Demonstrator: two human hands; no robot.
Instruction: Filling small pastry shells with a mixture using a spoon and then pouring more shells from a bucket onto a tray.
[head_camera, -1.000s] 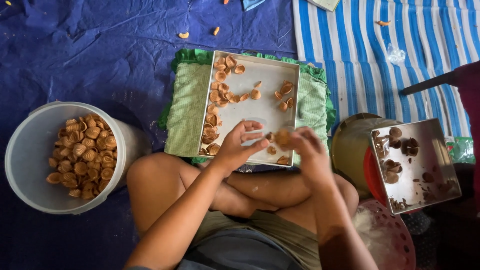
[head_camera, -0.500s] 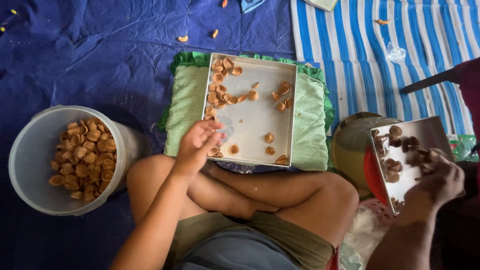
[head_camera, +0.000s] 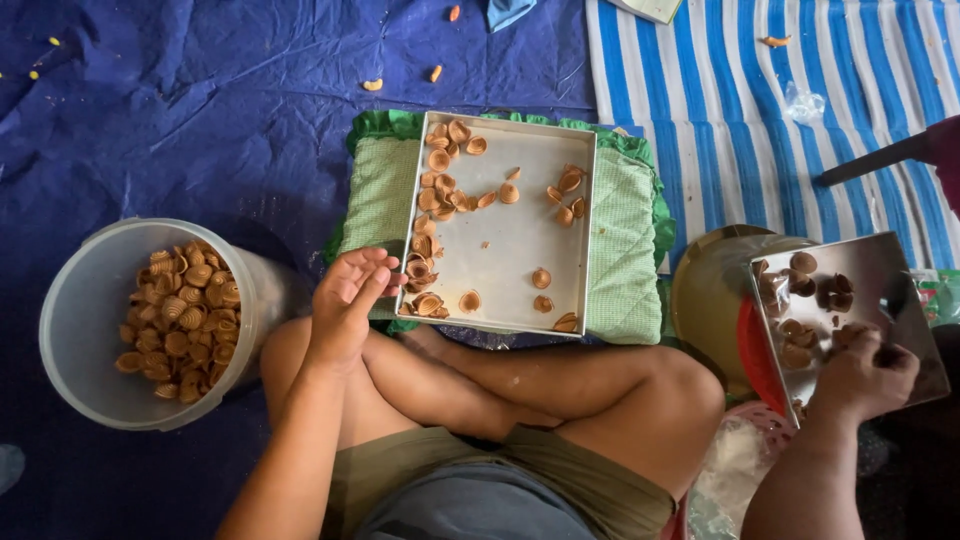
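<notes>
Blue tarp (head_camera: 150, 110): L hand (head_camera: 345, 305) by tray (head_camera: 520, 240) (R hand (head_camera: 860, 375) at steel tin (head_camera: 900, 290)).

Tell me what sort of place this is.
Probably an informal floor workspace for sorting small ridged snack pieces: the person sits cross-legged on a blue tarpaulin and a blue-and-white striped mat, with a square metal tray on a green cushion and a translucent plastic bucket.

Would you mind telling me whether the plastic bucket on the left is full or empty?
Partly full. The bucket stands upright on the blue tarp, and ridged brown shells are heaped against its right side, leaving the left side bare.
</notes>
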